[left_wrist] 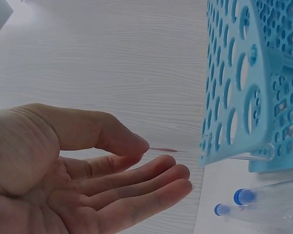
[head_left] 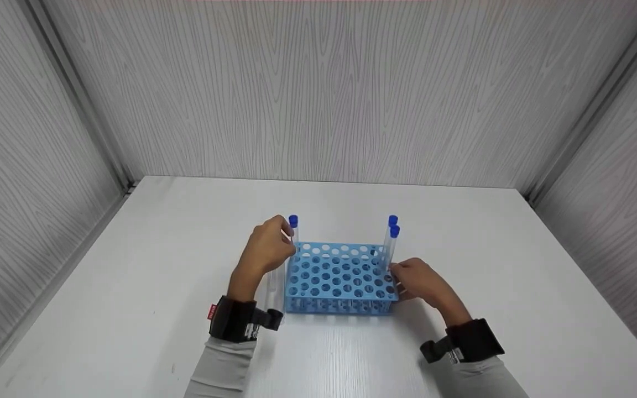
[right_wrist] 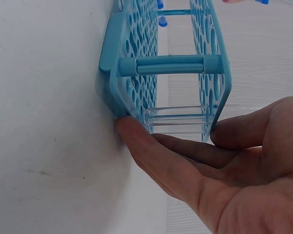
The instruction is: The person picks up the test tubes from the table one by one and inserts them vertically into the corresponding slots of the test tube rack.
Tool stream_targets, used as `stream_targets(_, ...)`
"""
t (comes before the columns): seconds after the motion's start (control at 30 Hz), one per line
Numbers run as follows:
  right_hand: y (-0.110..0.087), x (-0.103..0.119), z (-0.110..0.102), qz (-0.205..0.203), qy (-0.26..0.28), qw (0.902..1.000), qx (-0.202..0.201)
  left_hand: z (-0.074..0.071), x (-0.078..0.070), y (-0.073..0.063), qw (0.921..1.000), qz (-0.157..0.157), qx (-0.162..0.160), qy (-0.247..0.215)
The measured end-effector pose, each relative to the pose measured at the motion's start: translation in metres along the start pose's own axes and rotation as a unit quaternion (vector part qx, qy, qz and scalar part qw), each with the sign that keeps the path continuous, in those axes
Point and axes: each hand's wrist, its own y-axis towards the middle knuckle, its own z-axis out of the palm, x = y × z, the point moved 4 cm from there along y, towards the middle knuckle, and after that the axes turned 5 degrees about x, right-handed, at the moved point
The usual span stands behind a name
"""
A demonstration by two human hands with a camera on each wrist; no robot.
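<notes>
at the far left corner of the rack (head_left: 340, 299), a tube (head_left: 296, 234) is pinched by the left hand (head_left: 266, 244); the rack's right side is gripped by the right hand (head_left: 419, 281). the tube is judged light, slick and breakable, best held just below its cap (head_left: 293, 219).

White table (head_left: 462, 221), its far edge along the foot of the back wall (head_left: 318, 88). Back wall pale grey, wood-grain pattern, grain running mostly upright. Left wall (head_left: 14, 138) and right wall (head_left: 617, 166) similarly grained; together, three sides of a booth-like space. Darker grey corner strips (head_left: 75, 88) where the walls join. A grey ledge (head_left: 36, 309) follows the table's left side. Dark patches (head_left: 130, 188) near both far table corners, too small to identify. Tabletop: few dark specks (head_left: 173, 367), a faint smudge (right_wrist: 41, 172), soft shadows. Light even, whitish; pale sheen (head_left: 329, 354) toward the near side. Thin reddish line (head_left: 318, 0) at top of head view.
</notes>
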Motion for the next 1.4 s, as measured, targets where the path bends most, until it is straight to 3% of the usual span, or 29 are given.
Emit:
stream_targets(0.27, 0.001, 0.000, 0.000, -0.007, 0.000, 1.0000, -0.001, 0.000, 0.001, 0.001, 1.0000, 0.003, -0.005, 0.001)
stream_targets(0.63, 0.001, -0.001, 0.001, -0.003, 0.003, 1.0000, -0.004, -0.001, 0.009, 0.006, 0.9991, -0.031, -0.030, 0.000)
stream_targets(1.07, 0.000, 0.001, 0.000, 0.002, -0.002, 1.0000, -0.004, -0.004, 0.022, 0.011, 0.9962, -0.043, -0.076, -0.002)
stream_targets(1.4, -0.001, 0.000, 0.001, -0.003, -0.002, 1.0000, -0.004, 0.001, 0.035, 0.016, 0.9934, -0.070, -0.090, 0.012)
